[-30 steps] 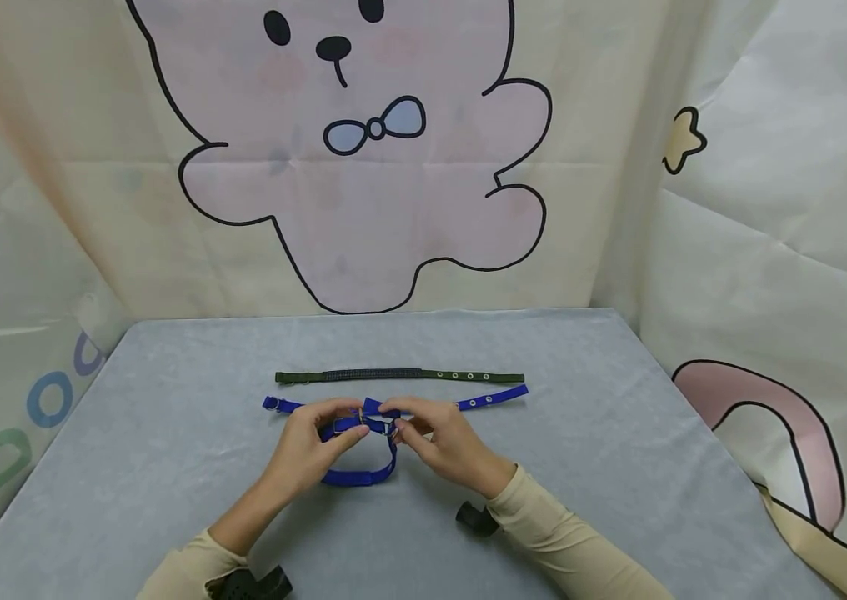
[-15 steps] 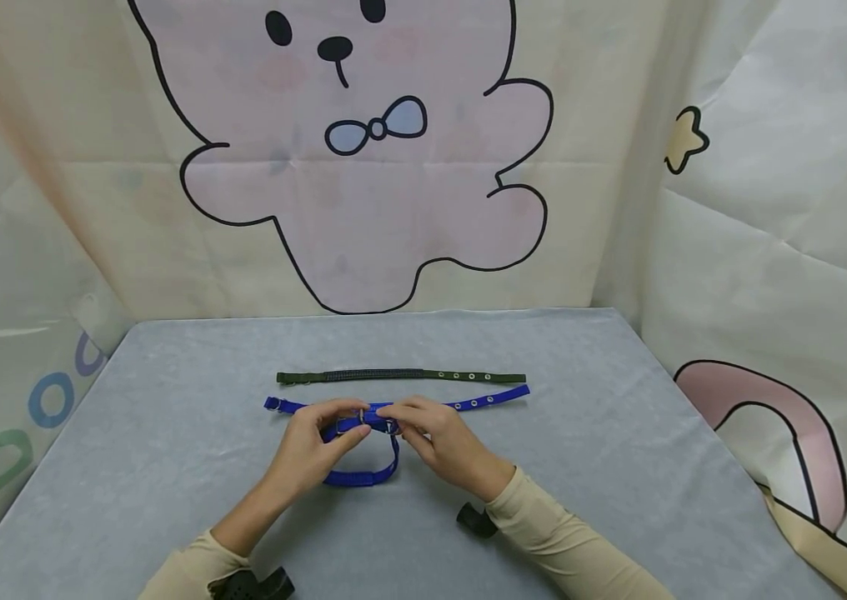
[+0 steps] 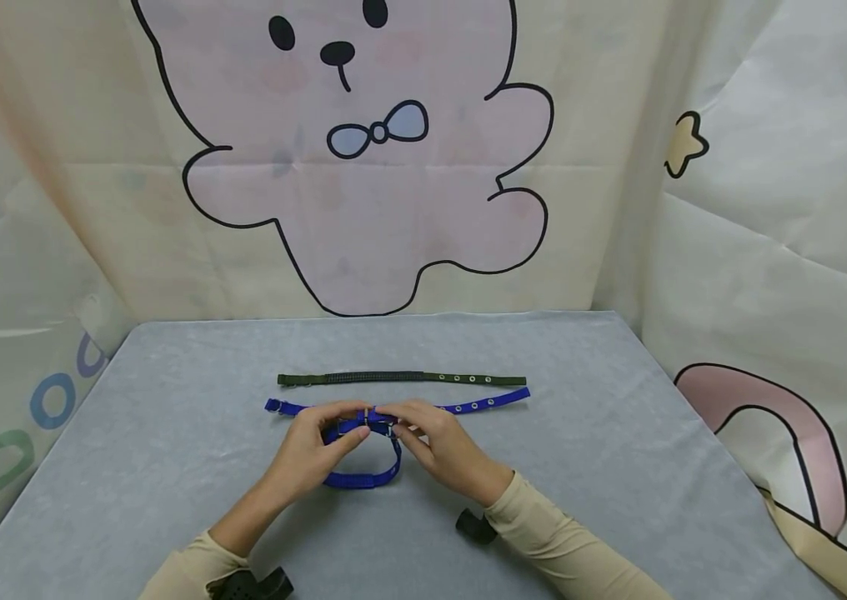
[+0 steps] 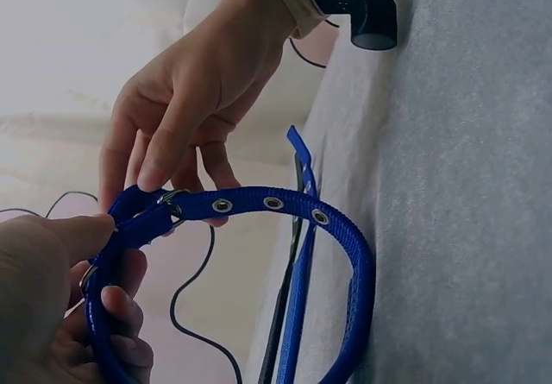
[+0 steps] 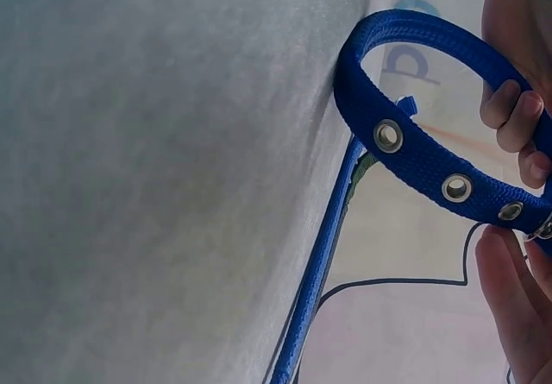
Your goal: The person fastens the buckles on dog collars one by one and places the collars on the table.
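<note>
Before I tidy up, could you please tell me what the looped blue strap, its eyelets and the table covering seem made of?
Looped blue strap: probably nylon or similar webbing, low sheen; a ribbed weave shows.
Eyelets: apparently metal, from their shiny silvery rims.
Table covering: likely soft, matte fabric, judging by its mottled surface.

Looks like a small curtained-off recording nook
Cartoon sheets [image 3: 86, 250] hang on three sides, printed with a bear [image 3: 371, 200], a star [image 3: 684, 145], a pink arch [image 3: 814, 446] and colored rings [image 3: 37, 404], boxing in a pale surface [image 3: 581, 450]. The wrist cams [image 3: 474, 527] fit that too. Honestly can't tell if it's inside a home or a studio.
</note>
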The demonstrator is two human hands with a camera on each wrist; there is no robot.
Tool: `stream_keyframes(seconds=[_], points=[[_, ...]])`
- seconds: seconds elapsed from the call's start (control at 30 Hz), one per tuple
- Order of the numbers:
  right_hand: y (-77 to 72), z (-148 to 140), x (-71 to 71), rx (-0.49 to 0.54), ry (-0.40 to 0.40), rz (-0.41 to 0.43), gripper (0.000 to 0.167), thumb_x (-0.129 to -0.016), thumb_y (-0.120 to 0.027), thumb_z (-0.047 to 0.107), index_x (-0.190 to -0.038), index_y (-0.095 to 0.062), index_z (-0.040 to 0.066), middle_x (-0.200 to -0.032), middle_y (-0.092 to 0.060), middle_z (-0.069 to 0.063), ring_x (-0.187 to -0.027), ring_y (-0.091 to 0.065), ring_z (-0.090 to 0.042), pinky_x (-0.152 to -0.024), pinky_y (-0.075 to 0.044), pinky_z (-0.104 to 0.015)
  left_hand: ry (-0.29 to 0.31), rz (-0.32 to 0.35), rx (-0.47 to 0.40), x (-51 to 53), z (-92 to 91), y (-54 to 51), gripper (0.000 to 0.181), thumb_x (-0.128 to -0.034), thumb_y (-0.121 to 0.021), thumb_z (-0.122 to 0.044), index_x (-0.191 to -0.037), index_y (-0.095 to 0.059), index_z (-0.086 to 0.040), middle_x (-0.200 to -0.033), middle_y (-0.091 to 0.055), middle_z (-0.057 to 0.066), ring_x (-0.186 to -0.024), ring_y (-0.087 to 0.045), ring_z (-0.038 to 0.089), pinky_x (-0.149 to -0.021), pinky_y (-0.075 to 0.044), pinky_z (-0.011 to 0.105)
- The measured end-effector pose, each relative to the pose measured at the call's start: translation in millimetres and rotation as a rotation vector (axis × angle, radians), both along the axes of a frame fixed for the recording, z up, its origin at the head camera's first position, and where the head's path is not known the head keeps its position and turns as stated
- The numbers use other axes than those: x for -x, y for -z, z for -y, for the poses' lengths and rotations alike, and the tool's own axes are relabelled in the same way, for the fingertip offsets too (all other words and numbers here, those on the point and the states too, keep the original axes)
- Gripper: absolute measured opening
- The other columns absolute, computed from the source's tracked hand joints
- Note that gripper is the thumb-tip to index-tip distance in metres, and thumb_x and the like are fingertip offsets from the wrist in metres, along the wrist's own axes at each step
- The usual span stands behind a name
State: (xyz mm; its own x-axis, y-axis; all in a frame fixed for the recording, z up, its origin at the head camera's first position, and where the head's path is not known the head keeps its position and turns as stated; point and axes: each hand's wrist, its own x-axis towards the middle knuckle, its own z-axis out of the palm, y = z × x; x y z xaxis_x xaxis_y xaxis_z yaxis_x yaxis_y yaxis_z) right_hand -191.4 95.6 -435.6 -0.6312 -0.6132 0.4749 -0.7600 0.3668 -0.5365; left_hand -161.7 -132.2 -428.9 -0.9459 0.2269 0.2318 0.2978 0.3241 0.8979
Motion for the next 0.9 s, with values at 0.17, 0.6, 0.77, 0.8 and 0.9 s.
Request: stream_keyframes(seconds=[0.17, 0.6, 0.77, 0.8, 0.9], points=[[-0.3, 0.7, -1.7, 0.018, 0.028, 0.077, 0.026, -0.102, -0.06, 0.009, -0.128, -0.058, 0.006, -0.119, -0.07, -0.012, -0.101, -0.074, -0.024, -0.08, -0.059, -0.024, -0.015, 0.006, -0.002, 1.1, 0.6, 1.6, 0.025, -0.0965, -0.07, -0.018, -0.121, -0.072, -0.01, -0.105, -0.077, 0.008, -0.086, -0.067, 0.011, -0.074, -0.054, 0.023], [-0.4, 5.0, -4.2, 0.055, 0.016, 0.127, 0.019, -0.1, -0.064, 0.008, -0.119, -0.063, 0.009, -0.114, -0.071, -0.008, -0.101, -0.074, -0.024, -0.078, -0.059, -0.023, -0.103, 0.008, -0.032, 0.7, -1.2, -0.4, 0.016, -0.0914, -0.076, -0.019, -0.104, -0.074, -0.01, -0.098, -0.075, 0.007, -0.082, -0.062, 0.01, -0.071, -0.049, 0.024], [0.2, 5.3, -4.5, 0.061, 0.011, 0.119, 0.018, -0.1, -0.064, 0.009, -0.118, -0.064, 0.009, -0.113, -0.072, -0.008, -0.1, -0.074, -0.023, -0.078, -0.059, -0.023, -0.082, 0.008, -0.032, 0.6, -2.1, 1.5, 0.017, -0.0917, -0.076, -0.018, -0.106, -0.075, -0.008, -0.095, -0.073, 0.01, -0.075, -0.058, 0.015, -0.064, -0.049, 0.022], [0.5, 5.1, -4.5, 0.062, 0.009, 0.116, 0.018, -0.099, -0.064, 0.009, -0.117, -0.065, 0.009, -0.113, -0.073, -0.008, -0.1, -0.074, -0.022, -0.078, -0.059, -0.023, -0.077, 0.008, -0.033, 0.2, -2.5, 1.8, 0.018, -0.0918, -0.076, -0.019, -0.106, -0.075, -0.008, -0.094, -0.073, 0.01, -0.074, -0.058, 0.015, -0.064, -0.049, 0.022], [2.0, 4.4, -5.0, 0.062, 0.008, 0.114, 0.016, -0.099, -0.065, 0.009, -0.114, -0.066, 0.008, -0.11, -0.074, -0.008, -0.099, -0.075, -0.022, -0.078, -0.059, -0.022, -0.053, 0.017, -0.035, -1.4, -4.0, 2.9, 0.019, -0.0924, -0.075, -0.019, -0.106, -0.075, -0.007, -0.096, -0.075, 0.011, -0.075, -0.06, 0.014, -0.066, -0.051, 0.022]])
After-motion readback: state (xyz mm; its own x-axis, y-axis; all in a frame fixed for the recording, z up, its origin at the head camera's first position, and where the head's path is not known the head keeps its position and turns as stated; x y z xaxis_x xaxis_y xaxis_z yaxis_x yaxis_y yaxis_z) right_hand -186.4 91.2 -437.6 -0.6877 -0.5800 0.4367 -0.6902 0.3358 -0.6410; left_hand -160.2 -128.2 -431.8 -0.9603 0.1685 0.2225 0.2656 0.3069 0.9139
